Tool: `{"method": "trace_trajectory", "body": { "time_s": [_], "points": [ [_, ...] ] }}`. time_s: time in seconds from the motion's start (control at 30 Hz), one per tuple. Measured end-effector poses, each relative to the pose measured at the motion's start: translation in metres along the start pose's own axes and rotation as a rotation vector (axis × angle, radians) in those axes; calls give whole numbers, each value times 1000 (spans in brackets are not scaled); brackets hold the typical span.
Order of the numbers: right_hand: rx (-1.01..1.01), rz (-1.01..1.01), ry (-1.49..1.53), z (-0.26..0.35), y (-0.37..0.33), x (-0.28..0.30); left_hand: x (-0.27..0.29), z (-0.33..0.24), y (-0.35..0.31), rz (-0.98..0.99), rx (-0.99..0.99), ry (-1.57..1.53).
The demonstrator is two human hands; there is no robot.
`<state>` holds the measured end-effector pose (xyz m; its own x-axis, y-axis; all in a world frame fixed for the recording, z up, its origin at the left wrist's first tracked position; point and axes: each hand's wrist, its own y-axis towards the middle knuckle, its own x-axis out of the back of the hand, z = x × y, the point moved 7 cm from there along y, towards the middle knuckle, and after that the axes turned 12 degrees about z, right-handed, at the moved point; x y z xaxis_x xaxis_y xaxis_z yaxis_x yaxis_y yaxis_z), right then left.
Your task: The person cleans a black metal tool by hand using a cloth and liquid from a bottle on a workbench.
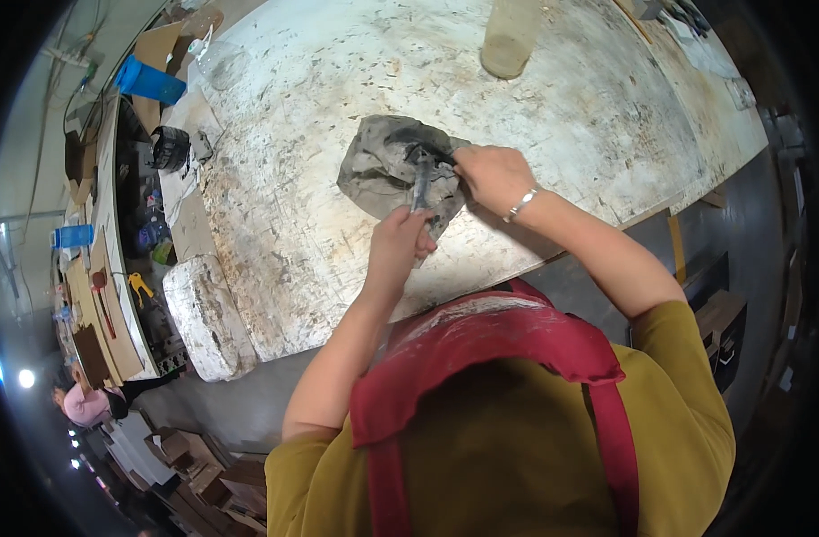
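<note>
A crumpled grey cloth piece [371,159] with darker patches lies on the worn white worktable [293,98], in front of me. My left hand [397,249] is closed round the lower end of a narrow grey, flat-handled tool [421,183], whose upper end rests on the cloth; its exact kind is unclear. At the cloth's right side, my right hand [499,182] pinches a dark, strip-like edge of the cloth. Its fingertips are partly hidden. A silver bracelet [520,206] circles my right wrist.
A cloudy plastic container [508,43] stands at the table's far side. To the left are a blue cup [150,80], a black wrapped roll [170,148] and a white, paint-caked block [208,318] at the table's corner. Another person [85,404] is far left; cardboard boxes [186,452] stand on the floor.
</note>
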<state>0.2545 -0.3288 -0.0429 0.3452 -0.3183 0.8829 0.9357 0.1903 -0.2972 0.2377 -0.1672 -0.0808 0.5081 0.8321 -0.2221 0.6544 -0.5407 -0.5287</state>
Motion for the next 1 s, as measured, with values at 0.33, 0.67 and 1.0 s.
{"method": "trace_trajectory", "body": {
  "time_s": [0.33,0.67,1.0],
  "points": [
    [168,-104,-388,27,-9,-11,-12,18,30,84,-28,124],
    [285,-153,-285,35,-18,-29,-11,23,30,204,-16,-145],
    [137,-160,-245,4,10,-30,-19,15,-6,115,72,-75]
  ]
}}
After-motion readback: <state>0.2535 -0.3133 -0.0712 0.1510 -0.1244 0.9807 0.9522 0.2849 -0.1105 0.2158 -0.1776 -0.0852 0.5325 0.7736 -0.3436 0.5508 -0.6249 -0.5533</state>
